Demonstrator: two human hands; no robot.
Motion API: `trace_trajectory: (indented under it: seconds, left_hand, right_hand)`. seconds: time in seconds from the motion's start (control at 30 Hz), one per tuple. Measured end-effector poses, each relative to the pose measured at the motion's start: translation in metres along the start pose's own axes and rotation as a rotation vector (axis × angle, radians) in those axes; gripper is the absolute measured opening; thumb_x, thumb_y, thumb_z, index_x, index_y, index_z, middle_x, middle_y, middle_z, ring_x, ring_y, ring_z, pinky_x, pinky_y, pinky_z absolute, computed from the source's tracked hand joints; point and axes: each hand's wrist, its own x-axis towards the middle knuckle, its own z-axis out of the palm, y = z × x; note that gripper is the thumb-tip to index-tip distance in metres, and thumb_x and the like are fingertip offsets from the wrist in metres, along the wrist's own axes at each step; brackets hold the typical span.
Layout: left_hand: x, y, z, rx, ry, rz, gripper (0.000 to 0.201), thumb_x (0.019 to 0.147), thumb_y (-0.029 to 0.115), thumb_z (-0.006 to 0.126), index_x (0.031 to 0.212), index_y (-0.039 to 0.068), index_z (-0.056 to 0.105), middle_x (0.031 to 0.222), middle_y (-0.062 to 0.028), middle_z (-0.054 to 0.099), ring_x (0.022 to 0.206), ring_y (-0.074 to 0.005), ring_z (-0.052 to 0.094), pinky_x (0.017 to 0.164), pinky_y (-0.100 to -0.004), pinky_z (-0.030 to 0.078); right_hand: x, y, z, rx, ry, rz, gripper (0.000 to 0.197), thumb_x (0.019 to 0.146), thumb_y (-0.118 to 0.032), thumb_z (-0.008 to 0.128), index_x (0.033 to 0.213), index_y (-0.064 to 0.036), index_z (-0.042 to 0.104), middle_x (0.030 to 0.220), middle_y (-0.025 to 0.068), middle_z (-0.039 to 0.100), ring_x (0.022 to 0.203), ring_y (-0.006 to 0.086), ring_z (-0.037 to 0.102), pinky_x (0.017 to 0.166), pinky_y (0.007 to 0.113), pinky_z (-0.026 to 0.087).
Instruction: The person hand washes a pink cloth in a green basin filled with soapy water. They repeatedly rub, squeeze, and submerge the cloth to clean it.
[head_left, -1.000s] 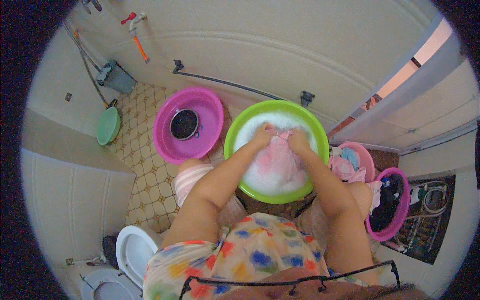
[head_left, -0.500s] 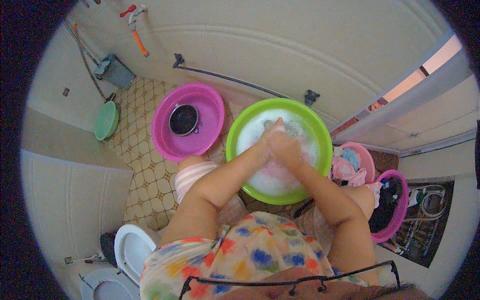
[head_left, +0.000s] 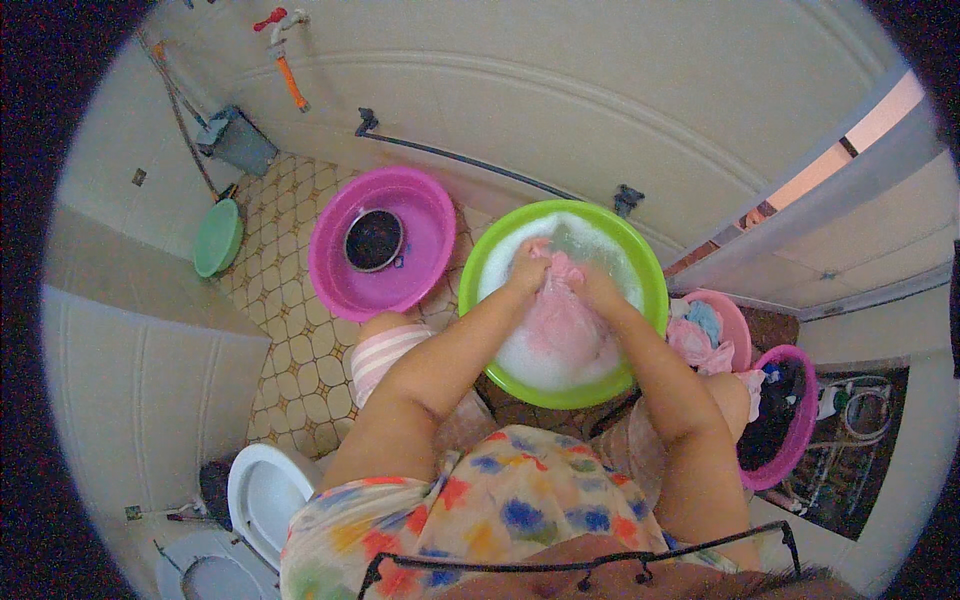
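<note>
A lime-green basin (head_left: 652,290) full of white suds (head_left: 520,352) stands in front of me. Over its middle, a wet pink cloth (head_left: 562,315) is bunched up between my hands, its lower part lying in the foam. My left hand (head_left: 530,265) is closed on the cloth's upper left side. On the upper right side, my right hand (head_left: 600,290) grips the same cloth, with a short stretch of it showing between the two hands. What kind of garment it is, I cannot tell. Some fingertips are hidden by the cloth and the suds.
Left of the green basin is a magenta basin (head_left: 432,262) with a dark round pan (head_left: 374,240) in it. At right sit a pink tub (head_left: 738,335) of clothes and a magenta tub (head_left: 803,420) of dark laundry. A toilet (head_left: 262,500) is at lower left.
My hands were pressed together over the suds; now they are apart, with the pink cloth lifted and showing between them. The view has shifted slightly.
</note>
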Motion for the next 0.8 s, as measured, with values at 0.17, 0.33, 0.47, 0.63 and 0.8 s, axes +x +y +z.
trace_trajectory:
  seconds: [0.17,0.33,0.47,0.63,0.8]
  left_hand:
    - [-0.011,0.004,0.007,-0.196,-0.015,-0.321,0.034,0.081,0.013,0.051,0.114,0.007,0.045,0.096,-0.0095,0.053,0.088,-0.0231,0.053,0.074,-0.0355,0.046]
    - [-0.019,0.008,0.012,-0.442,-0.222,-0.354,0.03,0.089,0.024,0.043,0.11,0.004,0.049,0.103,-0.0108,0.055,0.096,-0.0225,0.052,0.086,-0.0379,0.043]
    - [0.001,-0.011,0.006,-0.137,-0.299,-0.118,0.037,0.089,0.035,0.043,0.113,0.007,0.047,0.106,-0.0101,0.054,0.097,-0.0228,0.052,0.084,-0.039,0.043]
    - [-0.047,0.031,0.026,-0.55,-0.396,-0.479,0.037,0.09,0.043,0.039,0.102,0.011,0.053,0.099,-0.0089,0.057,0.091,-0.0222,0.054,0.079,-0.038,0.045]
    - [-0.05,0.034,0.041,-0.539,-0.289,-0.442,0.038,0.09,0.047,0.037,0.088,0.013,0.055,0.088,-0.0083,0.059,0.08,-0.0219,0.056,0.071,-0.0368,0.046]
  right_hand:
    - [0.025,0.035,0.025,0.085,0.283,0.034,0.045,0.084,-0.028,0.051,0.12,-0.0009,0.046,0.117,0.0216,0.051,0.1,0.0345,0.054,0.087,0.04,0.041]
    - [0.016,-0.003,0.044,0.069,0.379,-0.279,0.045,0.084,-0.023,0.05,0.119,0.0049,0.044,0.113,0.0264,0.05,0.094,0.0366,0.054,0.085,0.043,0.041]
    - [-0.022,-0.046,0.046,-0.177,0.544,-0.628,0.041,0.082,-0.02,0.052,0.115,0.0032,0.047,0.1,0.0249,0.054,0.087,0.0374,0.055,0.076,0.043,0.044]
    - [-0.029,-0.045,0.038,-0.496,0.372,-0.385,0.031,0.081,-0.017,0.05,0.106,0.0,0.054,0.084,0.0195,0.059,0.076,0.0333,0.058,0.062,0.043,0.047]
    - [-0.027,-0.044,0.001,-0.516,0.469,-0.366,0.025,0.081,-0.015,0.048,0.099,0.0002,0.056,0.085,0.0162,0.061,0.076,0.0322,0.06,0.061,0.041,0.049]
